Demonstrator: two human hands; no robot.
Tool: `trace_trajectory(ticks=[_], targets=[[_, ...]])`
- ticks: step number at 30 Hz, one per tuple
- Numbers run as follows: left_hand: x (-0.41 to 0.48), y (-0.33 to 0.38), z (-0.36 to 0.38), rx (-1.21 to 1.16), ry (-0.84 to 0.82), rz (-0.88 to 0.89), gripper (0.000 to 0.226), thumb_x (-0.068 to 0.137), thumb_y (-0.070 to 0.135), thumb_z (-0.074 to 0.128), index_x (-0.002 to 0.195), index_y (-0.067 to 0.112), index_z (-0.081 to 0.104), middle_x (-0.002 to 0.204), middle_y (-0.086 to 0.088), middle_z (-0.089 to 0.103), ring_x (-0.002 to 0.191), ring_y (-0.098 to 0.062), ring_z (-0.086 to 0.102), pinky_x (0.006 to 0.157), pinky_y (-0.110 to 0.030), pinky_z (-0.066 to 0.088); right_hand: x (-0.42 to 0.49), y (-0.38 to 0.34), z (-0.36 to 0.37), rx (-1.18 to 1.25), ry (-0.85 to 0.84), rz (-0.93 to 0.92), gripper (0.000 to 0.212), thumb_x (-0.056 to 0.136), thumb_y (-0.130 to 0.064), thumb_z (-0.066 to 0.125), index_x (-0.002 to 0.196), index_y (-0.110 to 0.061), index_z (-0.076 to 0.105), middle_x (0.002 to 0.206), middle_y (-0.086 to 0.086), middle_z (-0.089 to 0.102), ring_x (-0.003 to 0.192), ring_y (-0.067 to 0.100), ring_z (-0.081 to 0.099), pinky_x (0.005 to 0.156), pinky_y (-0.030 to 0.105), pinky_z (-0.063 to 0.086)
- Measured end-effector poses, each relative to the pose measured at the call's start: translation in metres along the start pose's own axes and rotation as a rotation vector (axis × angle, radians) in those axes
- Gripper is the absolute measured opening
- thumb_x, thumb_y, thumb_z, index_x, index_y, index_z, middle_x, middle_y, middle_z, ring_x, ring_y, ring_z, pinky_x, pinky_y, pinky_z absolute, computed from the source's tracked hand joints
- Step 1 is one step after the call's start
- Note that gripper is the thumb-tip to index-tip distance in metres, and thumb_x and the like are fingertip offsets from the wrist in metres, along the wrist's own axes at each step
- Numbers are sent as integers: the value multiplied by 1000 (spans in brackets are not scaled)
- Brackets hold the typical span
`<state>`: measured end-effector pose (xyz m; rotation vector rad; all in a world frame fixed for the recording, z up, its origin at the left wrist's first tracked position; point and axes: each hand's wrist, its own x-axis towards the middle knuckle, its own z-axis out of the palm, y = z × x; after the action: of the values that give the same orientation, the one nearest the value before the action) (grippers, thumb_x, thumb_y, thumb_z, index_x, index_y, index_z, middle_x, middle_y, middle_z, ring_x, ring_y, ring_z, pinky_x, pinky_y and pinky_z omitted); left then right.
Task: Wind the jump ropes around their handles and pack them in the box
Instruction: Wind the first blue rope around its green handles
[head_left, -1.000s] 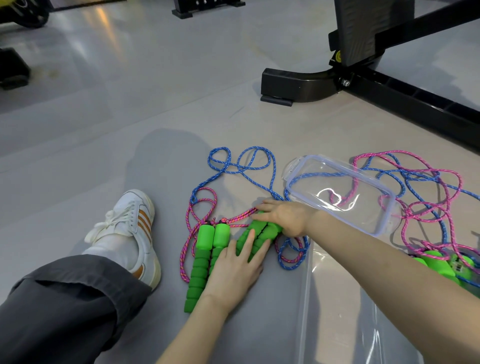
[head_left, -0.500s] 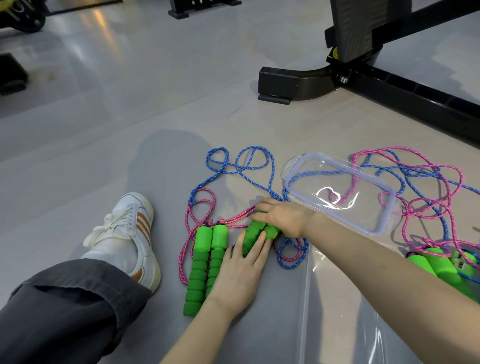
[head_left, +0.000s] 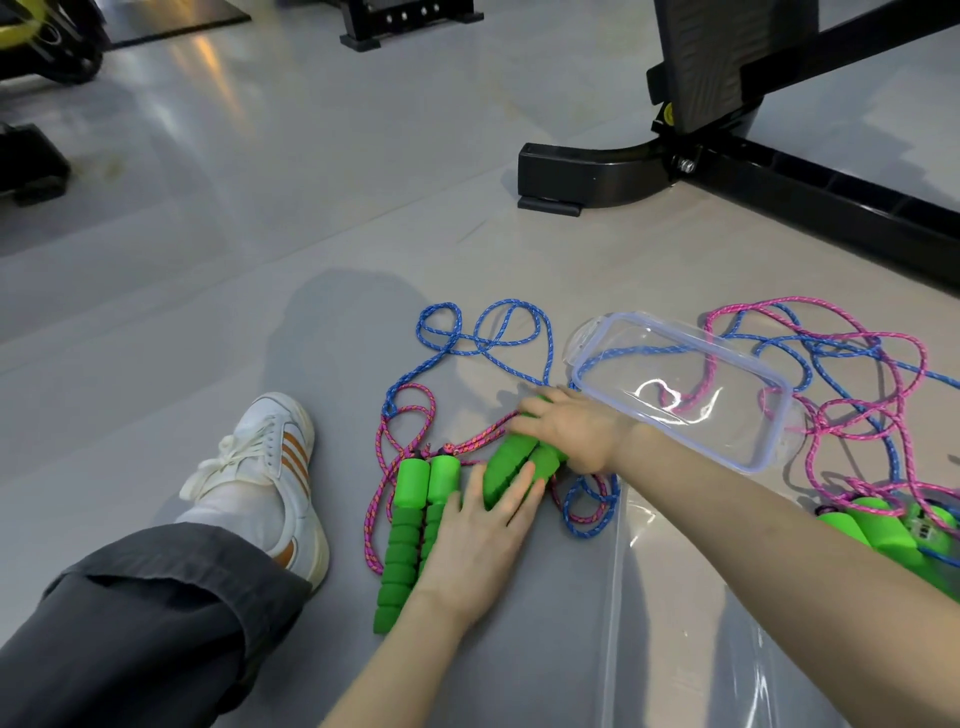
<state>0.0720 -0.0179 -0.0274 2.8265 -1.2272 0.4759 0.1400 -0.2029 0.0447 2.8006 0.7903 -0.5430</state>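
Green-handled jump ropes (head_left: 413, 480) lie unwound beside the clear box (head_left: 615, 571).

left hand (head_left: 480, 543) flat (right hand (head_left: 569, 431) curled)

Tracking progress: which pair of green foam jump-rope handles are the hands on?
The tilted middle pair of green foam handles: right hand grips it, left hand touches it.

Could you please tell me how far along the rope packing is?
Nothing looks done: the ropes lie loose, none wound. In hand: the right hand grips one pair of handles, the left hand rests on it. Left: winding every rope, packing the box.
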Motion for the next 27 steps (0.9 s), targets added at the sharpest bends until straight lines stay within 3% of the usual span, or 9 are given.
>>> trace_trajectory(ticks=[3, 7, 9, 11, 13, 17, 23, 27], targets=[[14, -14, -21, 87, 83, 80, 50, 82, 9, 34, 132, 16, 42, 135, -4, 56, 104, -44, 55, 67, -40, 55, -14, 10, -18, 32, 121, 39, 63, 81, -13, 60, 138, -23, 35, 135, 5, 36, 132, 31, 27, 110, 40, 22], [34, -31, -56, 143, 171, 182, 56, 79, 10, 43, 134, 9, 39, 142, -6, 37, 107, -42, 46, 67, -40, 55, -42, 16, -49, 86, 256, 88, 58, 82, -19, 59, 136, -26, 39, 130, 5, 39, 121, 30, 38, 104, 38, 26], [41, -37, -75, 206, 182, 272, 55, 82, 12, 47, 137, 9, 39, 142, -6, 37, 110, -44, 48, 68, -41, 54, -59, 17, -68, 92, 279, 109, 62, 80, -21, 59, 138, -27, 37, 129, 5, 40, 116, 30, 41, 101, 37, 27], [46, -41, -105, 259, 209, 323, 44, 95, 7, 29, 136, 10, 45, 140, -5, 47, 107, -45, 57, 66, -40, 54, -80, 14, -89, 90, 299, 132, 66, 79, -24, 60, 140, -27, 35, 127, 6, 40, 112, 29, 43, 99, 34, 28], [51, -46, -129, 301, 235, 369, 58, 97, -1, 4, 133, 10, 48, 135, -5, 55, 105, -44, 60, 67, -41, 55, -98, 13, -104, 94, 349, 146, 71, 75, -24, 63, 139, -28, 35, 123, 6, 41, 106, 29, 45, 95, 34, 30], [56, -55, -179, 397, 311, 472, 54, 98, 1, 1, 131, 10, 44, 133, -8, 50, 105, -43, 60, 73, -43, 54, -125, 8, -125, 138, 472, 175, 77, 67, -25, 69, 137, -27, 39, 118, 4, 43, 102, 27, 45, 89, 32, 33], [61, -58, -241, 440, 389, 519, 62, 101, 3, 2, 127, 12, 57, 125, -6, 64, 103, -44, 61, 73, -42, 56, -164, 4, -152, 546, 734, 215, 92, 58, -10, 78, 140, -21, 37, 117, 5, 39, 103, 21, 49, 91, 28, 44], [60, -58, -277, 525, 419, 576, 47, 96, -1, 18, 136, 9, 40, 136, -8, 55, 109, -47, 55, 80, -44, 51, -194, -9, -167, 903, 835, 246, 100, 60, 3, 75, 144, -24, 26, 118, 4, 45, 95, 14, 52, 80, 14, 41]])
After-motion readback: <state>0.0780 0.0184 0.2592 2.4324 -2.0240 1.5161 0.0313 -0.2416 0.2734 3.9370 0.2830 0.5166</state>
